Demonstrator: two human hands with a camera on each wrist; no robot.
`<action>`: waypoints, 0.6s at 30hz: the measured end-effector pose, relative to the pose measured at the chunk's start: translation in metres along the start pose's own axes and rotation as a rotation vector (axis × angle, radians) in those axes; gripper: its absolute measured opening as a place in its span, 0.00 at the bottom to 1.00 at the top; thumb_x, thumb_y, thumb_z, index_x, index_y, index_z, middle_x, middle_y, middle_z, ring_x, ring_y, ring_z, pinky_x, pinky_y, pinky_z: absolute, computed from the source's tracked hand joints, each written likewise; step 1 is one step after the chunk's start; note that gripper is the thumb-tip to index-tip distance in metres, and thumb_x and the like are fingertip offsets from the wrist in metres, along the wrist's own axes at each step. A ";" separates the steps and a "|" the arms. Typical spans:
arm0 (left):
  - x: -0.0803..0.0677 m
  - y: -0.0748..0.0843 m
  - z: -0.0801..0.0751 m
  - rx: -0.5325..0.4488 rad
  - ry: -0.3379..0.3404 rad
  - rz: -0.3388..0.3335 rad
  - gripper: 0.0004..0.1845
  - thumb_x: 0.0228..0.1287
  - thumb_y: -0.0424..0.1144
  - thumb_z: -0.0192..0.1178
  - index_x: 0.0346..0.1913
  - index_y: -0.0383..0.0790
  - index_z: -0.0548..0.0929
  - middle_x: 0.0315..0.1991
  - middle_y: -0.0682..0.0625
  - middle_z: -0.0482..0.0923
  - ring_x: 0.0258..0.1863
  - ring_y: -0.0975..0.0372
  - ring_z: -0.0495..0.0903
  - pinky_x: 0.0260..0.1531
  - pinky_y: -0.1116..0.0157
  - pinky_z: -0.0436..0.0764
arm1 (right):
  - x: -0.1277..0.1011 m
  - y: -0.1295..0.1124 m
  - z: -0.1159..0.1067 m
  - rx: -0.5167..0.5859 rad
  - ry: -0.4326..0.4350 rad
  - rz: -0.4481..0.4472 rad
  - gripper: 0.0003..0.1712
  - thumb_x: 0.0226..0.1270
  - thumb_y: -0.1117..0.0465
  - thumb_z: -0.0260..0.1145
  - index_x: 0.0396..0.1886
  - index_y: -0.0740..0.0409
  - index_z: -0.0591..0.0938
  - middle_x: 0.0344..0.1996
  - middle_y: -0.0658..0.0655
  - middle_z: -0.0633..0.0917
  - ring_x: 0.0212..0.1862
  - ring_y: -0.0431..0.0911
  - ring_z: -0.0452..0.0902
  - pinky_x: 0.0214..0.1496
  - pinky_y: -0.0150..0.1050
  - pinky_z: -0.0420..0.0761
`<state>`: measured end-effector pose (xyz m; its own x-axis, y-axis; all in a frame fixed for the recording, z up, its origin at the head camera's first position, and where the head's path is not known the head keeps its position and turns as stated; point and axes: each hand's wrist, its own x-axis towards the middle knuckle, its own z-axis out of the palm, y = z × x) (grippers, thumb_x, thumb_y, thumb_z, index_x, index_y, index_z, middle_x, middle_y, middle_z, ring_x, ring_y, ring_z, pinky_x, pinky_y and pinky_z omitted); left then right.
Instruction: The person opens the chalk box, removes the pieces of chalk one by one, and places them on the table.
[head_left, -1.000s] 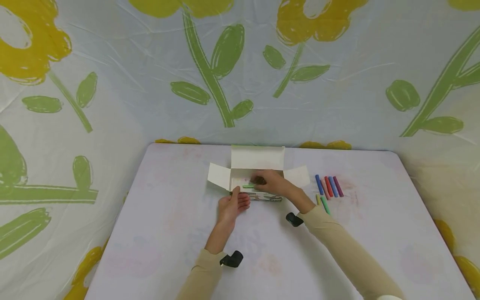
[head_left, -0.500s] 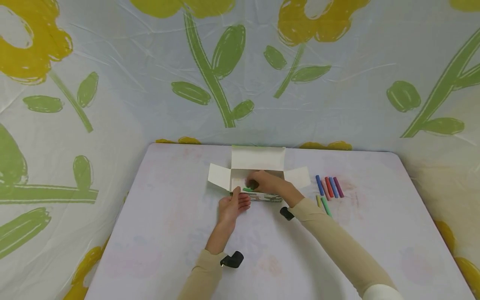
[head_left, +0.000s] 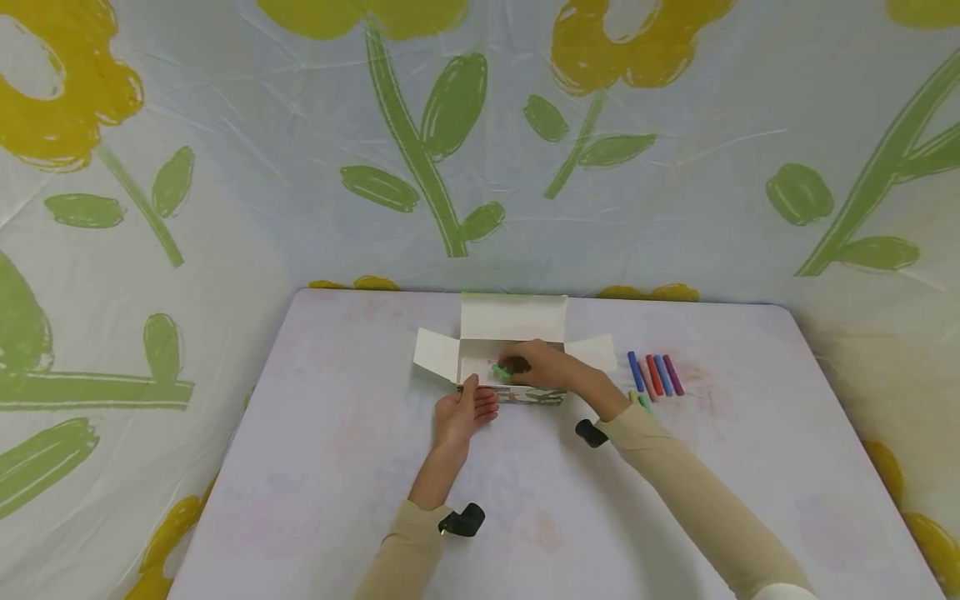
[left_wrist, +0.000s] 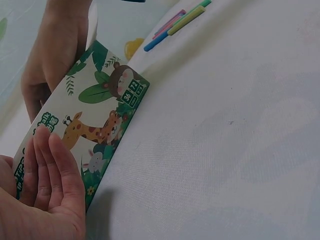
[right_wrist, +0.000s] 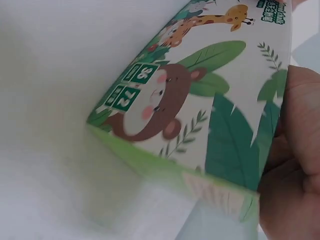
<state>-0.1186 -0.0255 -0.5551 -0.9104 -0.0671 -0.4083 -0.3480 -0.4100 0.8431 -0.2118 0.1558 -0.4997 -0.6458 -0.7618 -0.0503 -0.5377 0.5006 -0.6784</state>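
An open cardboard chalk box with jungle animals printed on its front lies on the table, flaps spread. My left hand holds its front wall near the left corner, thumb over the rim and fingers flat along the printed side, as the left wrist view shows. Reaching over that wall, my right hand is inside the box with its fingers curled. A green chalk stick sticks out at its fingertips, tilted. In the right wrist view the box's side hides the fingertips of the right hand.
Right of the box lie several chalk sticks in a row, among them a dark blue one and a purple one. A yellow and a green stick lie partly behind my right sleeve. The back flap stands up.
My right hand dipped left over the green chalk stick in the box, then drew back slightly right. The stick has turned from lying level to tilted. My left hand stayed on the box.
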 end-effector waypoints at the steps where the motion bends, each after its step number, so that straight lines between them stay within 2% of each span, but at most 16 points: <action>1: 0.000 0.000 0.000 -0.004 -0.001 -0.003 0.26 0.79 0.48 0.56 0.42 0.21 0.84 0.31 0.45 0.86 0.28 0.63 0.85 0.38 0.64 0.89 | -0.002 0.001 0.000 0.011 0.014 -0.002 0.12 0.68 0.74 0.68 0.50 0.71 0.82 0.42 0.61 0.86 0.43 0.51 0.82 0.46 0.42 0.85; 6: 0.000 0.001 -0.001 -0.006 0.003 -0.010 0.26 0.79 0.48 0.56 0.42 0.22 0.84 0.31 0.46 0.86 0.27 0.63 0.85 0.37 0.65 0.88 | -0.014 0.005 -0.002 0.063 0.080 0.001 0.14 0.70 0.73 0.67 0.54 0.70 0.82 0.44 0.63 0.86 0.47 0.52 0.84 0.50 0.46 0.86; 11: 0.001 -0.001 -0.001 -0.003 0.008 -0.006 0.26 0.78 0.48 0.58 0.43 0.20 0.84 0.30 0.46 0.86 0.27 0.63 0.85 0.36 0.67 0.88 | -0.025 0.006 -0.007 0.080 0.193 -0.013 0.16 0.69 0.72 0.69 0.55 0.71 0.81 0.44 0.64 0.87 0.47 0.55 0.85 0.51 0.52 0.86; 18: 0.001 -0.001 -0.001 -0.003 -0.001 0.005 0.26 0.77 0.48 0.59 0.43 0.20 0.84 0.29 0.46 0.86 0.27 0.63 0.85 0.37 0.66 0.88 | -0.042 0.006 -0.022 0.146 0.277 0.073 0.17 0.69 0.69 0.70 0.55 0.68 0.82 0.45 0.60 0.86 0.49 0.54 0.84 0.55 0.53 0.85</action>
<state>-0.1189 -0.0258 -0.5566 -0.9124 -0.0677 -0.4037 -0.3428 -0.4127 0.8439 -0.1998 0.1995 -0.4853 -0.8135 -0.5754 0.0848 -0.4142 0.4707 -0.7791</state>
